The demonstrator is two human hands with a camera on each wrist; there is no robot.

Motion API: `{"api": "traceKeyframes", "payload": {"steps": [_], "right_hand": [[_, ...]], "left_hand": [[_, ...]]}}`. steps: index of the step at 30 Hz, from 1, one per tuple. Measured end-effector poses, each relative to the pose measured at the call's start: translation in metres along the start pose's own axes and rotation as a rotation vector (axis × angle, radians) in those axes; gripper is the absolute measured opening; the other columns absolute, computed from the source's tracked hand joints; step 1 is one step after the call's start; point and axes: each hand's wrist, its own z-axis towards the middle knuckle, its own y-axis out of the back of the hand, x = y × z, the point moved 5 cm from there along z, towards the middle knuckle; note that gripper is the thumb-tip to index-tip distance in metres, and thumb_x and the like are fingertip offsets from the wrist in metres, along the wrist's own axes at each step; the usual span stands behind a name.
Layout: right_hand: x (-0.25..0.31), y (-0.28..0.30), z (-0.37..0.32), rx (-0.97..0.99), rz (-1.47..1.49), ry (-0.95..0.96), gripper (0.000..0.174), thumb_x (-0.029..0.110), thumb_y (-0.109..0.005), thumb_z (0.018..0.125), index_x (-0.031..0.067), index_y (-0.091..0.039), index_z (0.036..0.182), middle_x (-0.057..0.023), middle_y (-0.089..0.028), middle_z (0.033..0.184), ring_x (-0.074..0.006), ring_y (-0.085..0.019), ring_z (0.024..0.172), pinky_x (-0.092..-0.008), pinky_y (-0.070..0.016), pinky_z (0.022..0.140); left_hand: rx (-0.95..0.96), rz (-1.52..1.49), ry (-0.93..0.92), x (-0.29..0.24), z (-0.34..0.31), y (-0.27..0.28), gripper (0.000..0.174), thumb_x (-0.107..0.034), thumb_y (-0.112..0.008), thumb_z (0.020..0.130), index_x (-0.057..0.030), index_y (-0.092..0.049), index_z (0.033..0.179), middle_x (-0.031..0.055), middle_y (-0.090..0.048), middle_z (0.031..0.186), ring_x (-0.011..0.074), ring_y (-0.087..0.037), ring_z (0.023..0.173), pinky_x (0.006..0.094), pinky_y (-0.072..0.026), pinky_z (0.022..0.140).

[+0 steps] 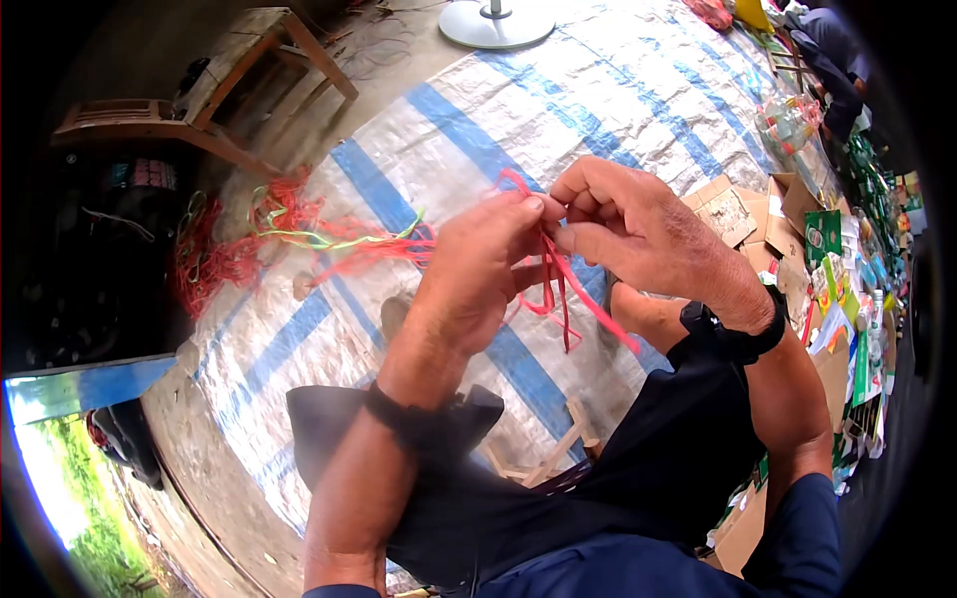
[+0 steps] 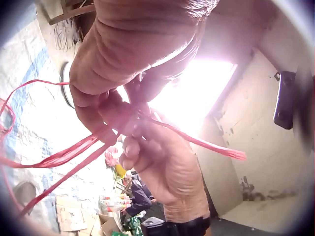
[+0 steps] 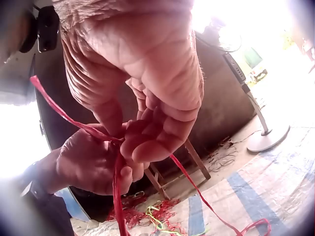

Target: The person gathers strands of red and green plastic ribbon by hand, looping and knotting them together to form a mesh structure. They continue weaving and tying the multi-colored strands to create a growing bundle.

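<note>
Red plastic twine (image 1: 558, 274) runs between the two hands in front of the body, its loose ends and loops hanging below the fingers. The left hand (image 1: 478, 264) pinches the twine between thumb and fingers. Right beside it, the fingertips of the right hand (image 1: 638, 224) pinch the same twine, close to the left thumb. In the left wrist view, strands of twine (image 2: 64, 155) trail to the left and a flat end sticks out to the right. The right wrist view has another twine end (image 3: 49, 98) pointing up left. Overlapping fingers hide the spot where the strands meet.
A tangle of red and yellow-green twine (image 1: 299, 224) lies at left on the blue-striped white tarp (image 1: 478, 130). Behind it stands a wooden bench (image 1: 239, 75). Flattened cardboard (image 1: 728, 214) and mixed packaging lie at right. A round stand base (image 1: 496, 25) is at the top.
</note>
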Motion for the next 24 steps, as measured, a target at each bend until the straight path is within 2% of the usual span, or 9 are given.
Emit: {"api": "traceKeyframes", "payload": {"steps": [1, 5, 8, 11, 13, 14, 16, 22, 24], "right_hand": [[0.0, 0.0, -0.001, 0.018, -0.027, 0.018, 0.028, -0.005, -0.064, 0.084, 0.0014, -0.056, 0.11, -0.0016, -0.057, 0.077, -0.0065, -0.055, 0.066, -0.0232, -0.0459, 0.058], [0.016, 0.001, -0.005, 0.034, -0.098, 0.098, 0.038, -0.007, -0.066, 0.081, 0.0026, -0.054, 0.116, -0.0018, -0.056, 0.078, -0.0073, -0.056, 0.067, -0.0237, -0.0464, 0.058], [0.018, 0.0, -0.005, 0.019, -0.142, 0.097, 0.037, -0.006, -0.069, 0.08, 0.0025, -0.056, 0.114, -0.0022, -0.056, 0.077, -0.0084, -0.057, 0.068, -0.0247, -0.0475, 0.059], [0.024, 0.001, -0.003, -0.043, -0.226, 0.25, 0.03, -0.002, -0.072, 0.081, 0.0018, -0.06, 0.108, -0.0026, -0.057, 0.077, -0.0094, -0.059, 0.068, -0.0255, -0.0492, 0.06], [0.028, 0.001, -0.004, -0.134, -0.303, 0.534, 0.014, 0.006, -0.07, 0.089, 0.0012, -0.064, 0.101, -0.003, -0.059, 0.077, -0.0096, -0.06, 0.068, -0.0256, -0.0502, 0.061], [0.031, 0.001, -0.006, -0.134, -0.302, 0.533, 0.014, 0.006, -0.07, 0.089, 0.0012, -0.064, 0.101, -0.003, -0.059, 0.077, -0.0096, -0.06, 0.068, -0.0256, -0.0502, 0.061], [0.021, 0.0, -0.006, -0.062, 0.006, 0.135, 0.014, 0.014, -0.061, 0.098, 0.0006, -0.065, 0.097, -0.0028, -0.061, 0.078, -0.0095, -0.061, 0.07, -0.0256, -0.0509, 0.063], [0.005, 0.005, -0.005, -0.128, 0.286, -0.07, 0.024, 0.02, -0.056, 0.101, -0.0022, -0.066, 0.097, -0.0053, -0.065, 0.076, -0.0098, -0.062, 0.061, -0.0258, -0.0521, 0.057], [0.004, 0.008, -0.005, -0.109, 0.318, -0.117, 0.027, 0.021, -0.053, 0.103, -0.0017, -0.066, 0.097, -0.005, -0.064, 0.08, -0.0101, -0.061, 0.067, -0.0254, -0.0518, 0.061]], "left_hand": [[0.0, 0.0, -0.001, -0.001, 0.0, 0.001, 0.022, -0.024, -0.055, 0.098, -0.0054, -0.066, 0.103, 0.003, -0.065, 0.095, 0.0138, -0.062, 0.087, 0.0338, -0.0515, 0.079], [-0.003, -0.065, -0.007, -0.003, -0.001, 0.004, 0.021, -0.025, -0.055, 0.098, -0.0065, -0.065, 0.101, 0.0023, -0.061, 0.095, 0.0144, -0.06, 0.089, 0.0359, -0.0513, 0.079], [0.004, -0.095, -0.005, -0.003, -0.002, 0.004, 0.021, -0.025, -0.055, 0.098, -0.0072, -0.065, 0.1, 0.002, -0.06, 0.096, 0.0142, -0.059, 0.089, 0.0365, -0.051, 0.079], [0.0, -0.115, 0.001, -0.003, -0.003, -0.002, 0.021, -0.025, -0.054, 0.099, -0.0079, -0.065, 0.101, 0.0013, -0.06, 0.096, 0.0133, -0.058, 0.09, 0.0358, -0.0503, 0.079], [-0.006, -0.123, 0.001, -0.002, -0.002, -0.001, 0.021, -0.026, -0.053, 0.099, -0.008, -0.064, 0.102, 0.0009, -0.06, 0.095, 0.0128, -0.058, 0.09, 0.0351, -0.0498, 0.079], [0.031, -0.108, 0.001, -0.001, 0.0, 0.0, 0.023, -0.028, -0.055, 0.099, -0.0076, -0.065, 0.105, 0.0021, -0.063, 0.097, 0.0137, -0.06, 0.089, 0.0355, -0.0507, 0.079], [0.071, -0.094, 0.005, 0.0, 0.0, 0.001, 0.025, -0.03, -0.057, 0.099, -0.0073, -0.065, 0.108, 0.0033, -0.066, 0.099, 0.0146, -0.063, 0.089, 0.036, -0.0517, 0.08], [0.142, 0.034, 0.026, 0.002, 0.002, 0.004, 0.027, -0.034, -0.059, 0.098, -0.0086, -0.064, 0.106, 0.0012, -0.066, 0.093, 0.0113, -0.06, 0.078, 0.0292, -0.0485, 0.066], [0.125, 0.088, 0.071, -0.002, -0.005, -0.002, 0.026, -0.029, -0.048, 0.102, -0.0072, -0.062, 0.107, 0.0017, -0.058, 0.09, 0.0087, -0.054, 0.071, 0.0234, -0.0426, 0.061]]}}
